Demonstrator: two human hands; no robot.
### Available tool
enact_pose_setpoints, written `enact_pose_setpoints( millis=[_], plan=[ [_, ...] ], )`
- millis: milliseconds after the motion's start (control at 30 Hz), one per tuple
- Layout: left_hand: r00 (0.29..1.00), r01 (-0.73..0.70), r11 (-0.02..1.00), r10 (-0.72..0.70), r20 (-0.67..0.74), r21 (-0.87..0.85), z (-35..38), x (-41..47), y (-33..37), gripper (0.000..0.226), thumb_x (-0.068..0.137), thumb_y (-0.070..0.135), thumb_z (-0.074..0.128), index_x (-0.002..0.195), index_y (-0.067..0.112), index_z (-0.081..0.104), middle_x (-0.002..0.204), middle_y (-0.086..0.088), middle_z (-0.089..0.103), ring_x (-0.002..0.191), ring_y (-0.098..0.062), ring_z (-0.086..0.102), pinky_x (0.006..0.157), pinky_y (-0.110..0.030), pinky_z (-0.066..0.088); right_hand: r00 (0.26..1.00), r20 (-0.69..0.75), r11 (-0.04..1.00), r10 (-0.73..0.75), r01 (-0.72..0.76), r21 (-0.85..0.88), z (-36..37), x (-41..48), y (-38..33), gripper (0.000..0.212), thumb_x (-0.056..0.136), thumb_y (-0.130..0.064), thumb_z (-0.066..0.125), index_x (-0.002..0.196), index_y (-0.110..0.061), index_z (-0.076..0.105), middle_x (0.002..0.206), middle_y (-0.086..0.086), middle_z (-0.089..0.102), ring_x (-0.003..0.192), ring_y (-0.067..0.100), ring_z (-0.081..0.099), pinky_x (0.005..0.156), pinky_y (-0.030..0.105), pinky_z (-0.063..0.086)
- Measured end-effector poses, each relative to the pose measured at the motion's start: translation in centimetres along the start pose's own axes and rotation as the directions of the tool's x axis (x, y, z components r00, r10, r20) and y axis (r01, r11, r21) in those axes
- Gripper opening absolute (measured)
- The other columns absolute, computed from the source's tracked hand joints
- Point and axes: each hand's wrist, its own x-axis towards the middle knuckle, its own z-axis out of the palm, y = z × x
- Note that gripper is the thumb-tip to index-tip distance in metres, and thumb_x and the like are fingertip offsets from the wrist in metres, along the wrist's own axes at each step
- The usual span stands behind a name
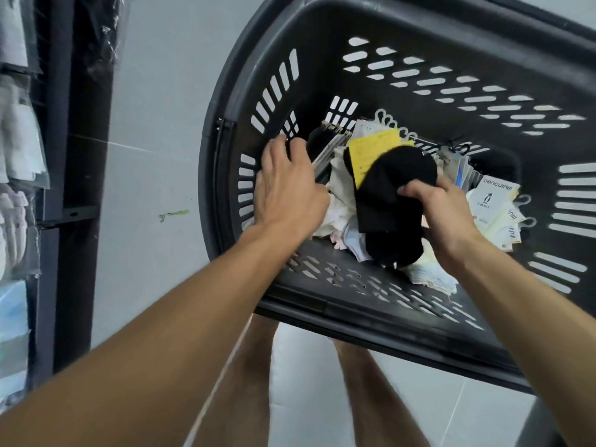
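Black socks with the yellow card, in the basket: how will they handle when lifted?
Likely floppy: the black socks bunch and fold where the right hand grips them. Probably light: one hand holds them. The yellow card looks stiffer and may keep that end flat. Soft knit, so unlikely to slip. The left hand grips other sock packs, not these.

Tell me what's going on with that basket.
A person is going through packaged socks in a dark plastic basket. The right hand grips a black sock pair with a yellow label, held over the pile. The left hand grips a stack of sock packs by the basket's left wall. Cream-labelled packs lie at the right.
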Motion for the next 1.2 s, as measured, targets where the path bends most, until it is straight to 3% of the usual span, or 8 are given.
enact_pose_setpoints(
  millis=[133, 300, 467, 600, 800, 933, 1067, 1200],
  plan=[
    [0.993, -0.113, 0.900, 0.085, 0.086, 0.421, 0.9, 2.4, 0.0, 0.077, 0.083, 0.024, 0.063, 0.149, 0.007, 0.027, 0.152, -0.024, 0.032, 0.134, -0.037, 0.037, 0.107, -0.044, 0.032, 0.990, 0.096, 0.994, 0.102, -0.104, 0.019, -1.0, -0.8, 1.9, 0.028, 0.069, -0.013, 0.062, 0.094, -0.026, 0.064, 0.080, -0.011, 0.065, 0.085, 0.012, 0.059, 0.063, 0.033, 0.051],
    [0.989, -0.129, 0.757, 0.050, 0.139, 0.641, 2.1, 4.5, 0.0, 0.089, 0.084, 0.043, 0.063, 0.152, 0.006, 0.021, 0.157, -0.028, 0.023, 0.140, -0.039, 0.030, 0.111, -0.047, 0.026, 0.965, 0.195, 0.984, 0.175, -0.179, 0.005, -1.5, -0.3, 0.5, 0.041, 0.069, -0.072, 0.062, 0.093, -0.041, 0.074, 0.104, -0.015, 0.070, 0.099, 0.007, 0.064, 0.069, 0.042, 0.058],
    [0.966, -0.164, 0.751, -0.009, 0.258, 0.639, 2.9, 5.0, -0.1, 0.102, 0.081, 0.038, 0.070, 0.155, 0.006, 0.008, 0.140, -0.025, 0.043, 0.119, -0.036, 0.053, 0.074, -0.041, 0.046, 0.966, 0.184, 0.975, 0.180, -0.150, -0.166, -1.2, 0.5, -0.2, 0.022, 0.083, -0.029, 0.073, 0.103, -0.022, 0.068, 0.106, -0.001, 0.069, 0.100, 0.017, 0.064, 0.066, 0.037, 0.056],
    [0.953, -0.165, 0.765, -0.039, 0.300, 0.622, 2.7, 5.6, 0.0, 0.105, 0.080, 0.042, 0.073, 0.154, 0.005, 0.008, 0.123, -0.013, 0.059, 0.109, -0.029, 0.061, 0.069, -0.039, 0.044, 0.960, 0.222, 0.976, 0.173, -0.136, -0.172, -0.6, -0.3, -0.4, 0.030, 0.080, -0.005, 0.069, 0.101, -0.026, 0.070, 0.103, -0.004, 0.073, 0.099, 0.015, 0.063, 0.074, 0.039, 0.054],
    [0.964, -0.007, 0.860, -0.129, 0.232, 0.510, 0.6, 4.5, -0.6, 0.092, 0.072, 0.050, 0.077, 0.142, 0.009, 0.032, 0.098, -0.006, 0.055, 0.098, -0.029, 0.061, 0.069, -0.037, 0.039, 0.940, 0.269, 0.959, 0.210, -0.251, 0.129, -1.0, -2.7, -1.0, 0.033, 0.087, -0.024, 0.067, 0.118, -0.014, 0.061, 0.110, 0.001, 0.062, 0.093, 0.014, 0.064, 0.074, 0.038, 0.060],
    [0.944, 0.094, 0.913, -0.208, 0.254, 0.398, -2.7, 3.4, 0.3, 0.102, 0.063, 0.062, 0.078, 0.140, 0.009, 0.037, 0.124, -0.011, 0.060, 0.115, -0.034, 0.058, 0.076, -0.040, 0.041, 0.923, 0.350, 0.916, 0.162, -0.273, 0.295, -2.1, -5.2, -3.3, 0.043, 0.092, -0.030, 0.058, 0.129, -0.009, 0.059, 0.124, 0.010, 0.059, 0.102, 0.019, 0.061, 0.073, 0.039, 0.060],
    [0.908, 0.185, 0.966, -0.239, 0.344, 0.182, -7.9, -0.2, 1.5, 0.097, 0.057, 0.062, 0.080, 0.133, 0.011, 0.045, 0.127, -0.011, 0.061, 0.115, -0.034, 0.059, 0.085, -0.038, 0.050, 0.998, 0.005, 0.981, -0.066, 0.064, 0.181, -2.5, -9.7, -7.6, 0.010, 0.088, -0.024, 0.062, 0.092, -0.016, 0.065, 0.089, -0.007, 0.067, 0.083, 0.008, 0.062, 0.079, 0.041, 0.057],
    [0.906, 0.285, 0.956, -0.247, 0.345, -0.064, -13.5, -7.5, 2.0, 0.090, 0.053, 0.060, 0.078, 0.127, 0.019, 0.048, 0.120, -0.003, 0.063, 0.106, -0.030, 0.061, 0.090, -0.042, 0.053, 0.836, -0.138, 0.802, -0.531, 0.444, -0.400, -3.3, -16.6, -13.7, 0.027, 0.079, -0.040, 0.059, 0.092, -0.016, 0.060, 0.077, -0.011, 0.069, 0.076, 0.015, 0.067, 0.073, 0.039, 0.057]
  ],
)
